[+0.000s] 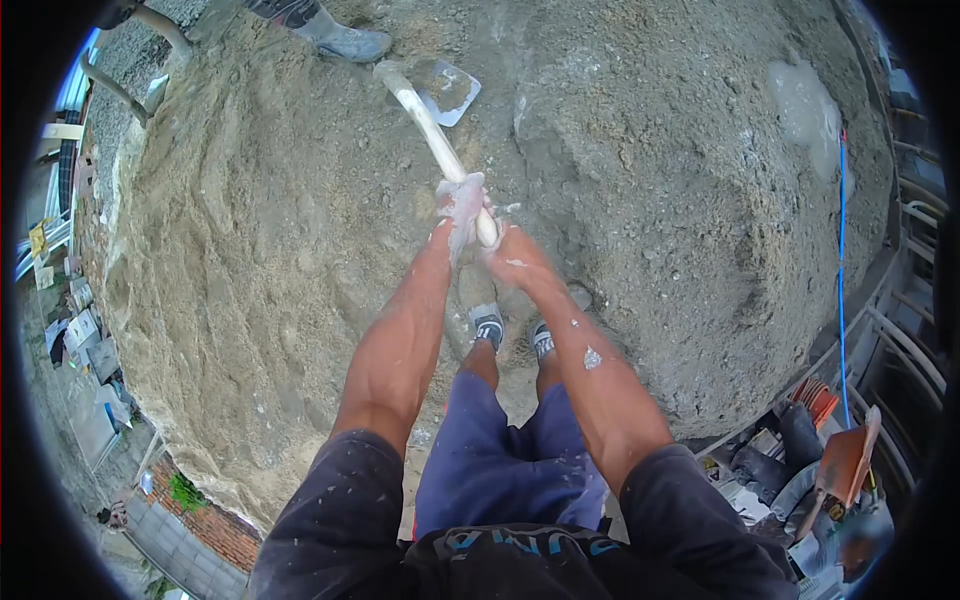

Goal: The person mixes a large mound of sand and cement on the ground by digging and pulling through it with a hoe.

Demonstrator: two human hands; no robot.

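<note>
My left hand, coated with pale grey-white material, is wrapped around the wooden handle of a hoe. Closer to my body, my right hand is closed at the handle's near end, with white smears on its skin. The handle slants away to the upper left. At its far end the flat, pale-edged blade rests at the surface of a broad heap of grey-brown sandy mix. My feet stand in this material below my hands.
Another person's boot stands near the blade at the top. A whitish wet patch and a blue hose lie to the right. An orange container sits among clutter at lower right. Brickwork shows at lower left.
</note>
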